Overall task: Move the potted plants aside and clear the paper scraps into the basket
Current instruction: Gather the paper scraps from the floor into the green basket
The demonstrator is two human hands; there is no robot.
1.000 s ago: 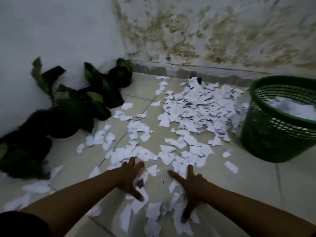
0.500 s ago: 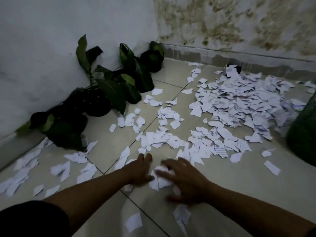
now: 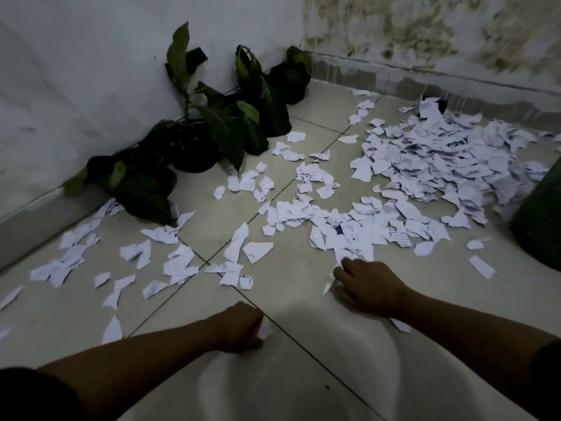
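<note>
Head view: potted plants [image 3: 194, 138] line the wall far left of both hands, leaves leaning rightward; paper scraps [image 3: 425, 165] heap ahead of the right hand [image 3: 368, 287], beside the basket [image 3: 540, 220]. That hand's curled fingers press scraps to the floor; the left hand [image 3: 239, 328] grips a scrap.

Floor [image 3: 212, 302]: pale tiles w/ dark grout lines running diagonally. Left wall [image 3: 91, 86]: whitish, scuffed, w/ grey skirting [image 3: 33, 226] running along its base. Back wall [image 3: 440, 34]: showing brown-yellow stains over most of its face; grey strip [image 3: 394, 83] at the bottom looking streaked. Both walls meeting in corner. Lighting dim.
</note>
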